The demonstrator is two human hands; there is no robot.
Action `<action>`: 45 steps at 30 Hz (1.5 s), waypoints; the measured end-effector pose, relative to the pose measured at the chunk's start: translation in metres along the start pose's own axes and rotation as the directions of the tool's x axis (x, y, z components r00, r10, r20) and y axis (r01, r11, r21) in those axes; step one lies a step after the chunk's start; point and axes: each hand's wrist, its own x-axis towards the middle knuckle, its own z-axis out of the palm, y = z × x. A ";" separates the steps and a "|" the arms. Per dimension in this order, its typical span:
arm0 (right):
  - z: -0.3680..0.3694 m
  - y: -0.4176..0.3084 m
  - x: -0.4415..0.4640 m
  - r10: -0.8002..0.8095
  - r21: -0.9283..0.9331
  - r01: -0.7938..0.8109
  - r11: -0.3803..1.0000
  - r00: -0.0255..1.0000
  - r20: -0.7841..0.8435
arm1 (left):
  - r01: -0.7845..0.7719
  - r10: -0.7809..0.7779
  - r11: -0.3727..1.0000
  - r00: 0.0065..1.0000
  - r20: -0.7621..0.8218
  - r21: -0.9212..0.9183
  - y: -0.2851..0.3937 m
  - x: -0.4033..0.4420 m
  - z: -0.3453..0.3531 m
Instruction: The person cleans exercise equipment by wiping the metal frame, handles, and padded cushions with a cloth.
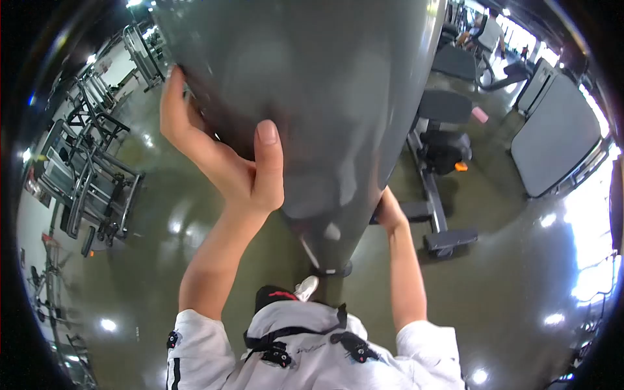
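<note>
Head view: the big glossy grey column point(331, 117) is in front of me, its far-down end near my shoe point(306, 288). My left hand point(224, 162) lies against its left side, spread, thumb apart from the fingers. My right hand point(391, 211) reaches its lower right side; its fingers are hidden, so I can't tell their shape. I judge the handling under way; how much remains, I can't tell.
</note>
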 end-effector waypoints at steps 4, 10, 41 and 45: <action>0.004 0.008 -0.029 -0.337 0.005 0.337 0.941 0.941 -0.029 | 0.233 -0.230 0.964 0.973 0.034 -0.125 0.006 -0.001 0.003; 0.086 -0.060 -0.065 -0.834 -0.546 0.785 0.291 0.488 0.257 | 0.241 -0.238 0.970 0.968 0.077 -0.027 0.012 0.001 0.002; 0.211 -0.071 -0.042 -0.786 -0.735 -0.332 -0.591 0.031 0.617 | 0.884 -0.456 -0.241 0.262 0.850 -0.401 -0.033 -0.087 -0.011; 0.185 -0.025 -0.032 -0.843 -0.811 -0.234 -0.536 0.097 0.529 | 0.846 -0.326 -0.027 0.496 0.805 -0.532 -0.043 -0.119 -0.012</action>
